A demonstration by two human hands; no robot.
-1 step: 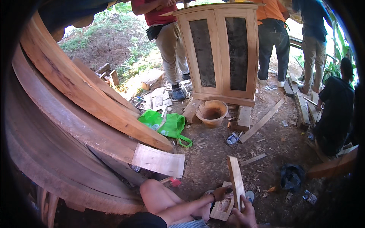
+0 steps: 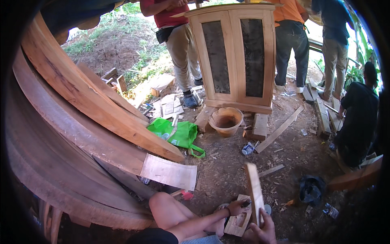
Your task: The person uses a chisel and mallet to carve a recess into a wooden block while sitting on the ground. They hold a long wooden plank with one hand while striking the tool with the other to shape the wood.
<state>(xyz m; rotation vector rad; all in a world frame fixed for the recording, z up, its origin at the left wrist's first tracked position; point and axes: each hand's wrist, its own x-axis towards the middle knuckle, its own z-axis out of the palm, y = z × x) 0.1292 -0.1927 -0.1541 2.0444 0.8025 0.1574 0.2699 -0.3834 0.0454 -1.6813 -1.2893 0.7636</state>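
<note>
My left hand (image 2: 234,208) is closed round a short dark-handled chisel (image 2: 246,202), whose blade I cannot make out. It stands over a pale piece of wood (image 2: 232,230) with a long slot cut in it, lying by my legs. My right hand (image 2: 265,232) grips a squared wooden block (image 2: 255,191) by its lower end. The block rises upright just right of the chisel handle, and its edges are a little blurred. Part of the slotted piece is hidden behind the block and my right hand.
Long boards (image 2: 89,99) lean at left. A two-door wooden cabinet (image 2: 235,61) stands ahead, with a basin (image 2: 226,122) before it. A green bag (image 2: 174,132), a black plastic bag (image 2: 312,190) and offcuts lie around. Several people stand behind; one person (image 2: 357,118) sits at right.
The wooden block in my right hand has shifted slightly right and its top has lifted a little. My left hand and the chisel have moved only slightly.
</note>
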